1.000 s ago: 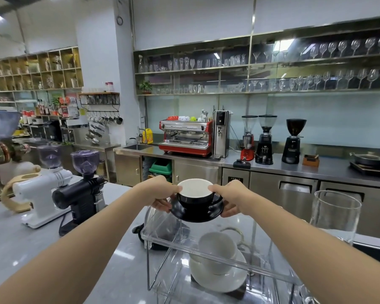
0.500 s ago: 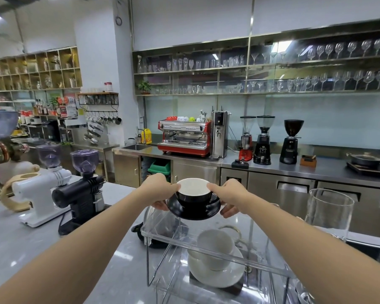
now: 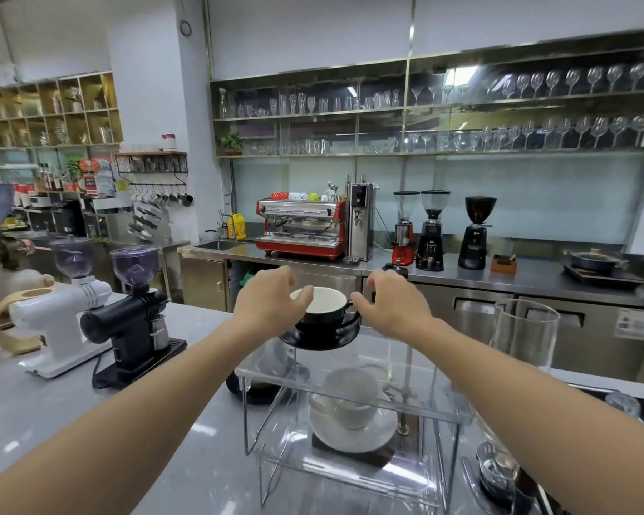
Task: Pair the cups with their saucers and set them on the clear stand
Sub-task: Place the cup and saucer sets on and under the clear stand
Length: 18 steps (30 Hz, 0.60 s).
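Black cup [image 3: 322,308] w/ white inside sits on its black saucer [image 3: 318,338], and the pair looks set on the top tier of the clear stand [image 3: 353,397], toward the far left part of that tier. Can't tell for sure if the saucer is fully down, since the tier is see-through. White cup [image 3: 352,397] on white saucer [image 3: 352,431] is on the lower level, under the top tier. So both pairs seem matched and on the stand; judging from this, task is nearly done, w/ only letting go and pulling back left. No other loose cups or saucers in view.

Left hand [image 3: 268,304] is at the cup's left rim, fingers [image 3: 303,297] curled loosely, tips at or just touching the rim; not clearly gripping. Right hand [image 3: 391,304] is at the cup's right side by the handle, fingers bent, thumb and forefinger near the handle, maybe a light pinch, can't tell for sure. Both arms reach straight fwd over the desk [image 3: 71,410], palms down, wrists above the stand.

Around: black grinder [image 3: 131,321] and white grinder [image 3: 60,317] to the left on the desk, tall glass [image 3: 522,338] to the right of the stand.
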Motion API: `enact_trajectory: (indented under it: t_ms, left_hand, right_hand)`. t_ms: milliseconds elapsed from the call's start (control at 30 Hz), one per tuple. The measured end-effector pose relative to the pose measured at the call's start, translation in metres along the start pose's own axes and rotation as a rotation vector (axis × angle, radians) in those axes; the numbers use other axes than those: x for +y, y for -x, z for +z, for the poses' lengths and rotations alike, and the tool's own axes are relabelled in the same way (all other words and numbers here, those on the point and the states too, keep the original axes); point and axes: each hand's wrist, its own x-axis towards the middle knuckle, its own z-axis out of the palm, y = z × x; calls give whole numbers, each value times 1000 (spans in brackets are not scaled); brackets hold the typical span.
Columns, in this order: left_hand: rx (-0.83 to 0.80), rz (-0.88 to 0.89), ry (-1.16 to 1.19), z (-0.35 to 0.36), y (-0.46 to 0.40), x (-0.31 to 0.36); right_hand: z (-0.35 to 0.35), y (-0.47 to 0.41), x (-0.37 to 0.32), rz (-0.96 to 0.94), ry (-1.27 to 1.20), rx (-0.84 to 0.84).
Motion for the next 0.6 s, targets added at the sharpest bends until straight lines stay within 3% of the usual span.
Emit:
enact_trajectory:
  t_ms: [300,600]
  left_hand:
    - [57,337,-247,30,44,41]
    - [33,473,-99,51,92,89]
  right_hand:
    - [-21,55,22,-224,300,127]
    - [-44,128,63,-155,308,177]
